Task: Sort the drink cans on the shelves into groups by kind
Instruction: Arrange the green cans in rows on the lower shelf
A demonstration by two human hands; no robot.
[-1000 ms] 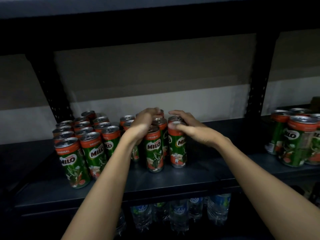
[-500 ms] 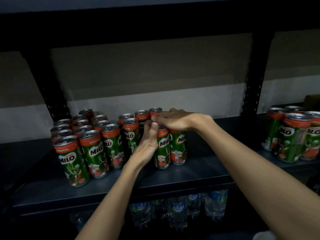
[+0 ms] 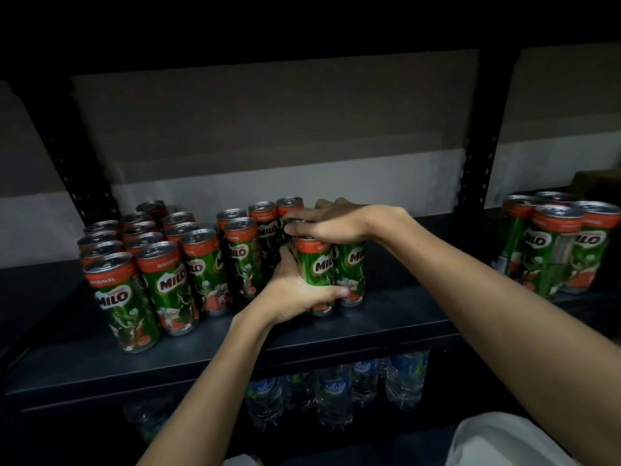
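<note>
Several green and red Milo cans (image 3: 168,284) stand in rows on the dark shelf (image 3: 386,327). My left hand (image 3: 295,290) grips the lower part of a front Milo can (image 3: 316,264) at the middle, thumb across its front. My right hand (image 3: 336,220) lies over the tops of that can and of the can (image 3: 351,264) next to it, fingers curled over the rims. Another cluster of Milo cans (image 3: 557,243) stands at the far right.
Black perforated uprights (image 3: 477,163) rise behind the cans on both sides. Water bottles (image 3: 336,395) stand on the shelf below. A dark shelf board hangs overhead. Bare shelf surface lies between the middle cans and the right cluster.
My left hand dropped from the can tops to the side of the front can and closed round it. My right hand moved left over the can tops.
</note>
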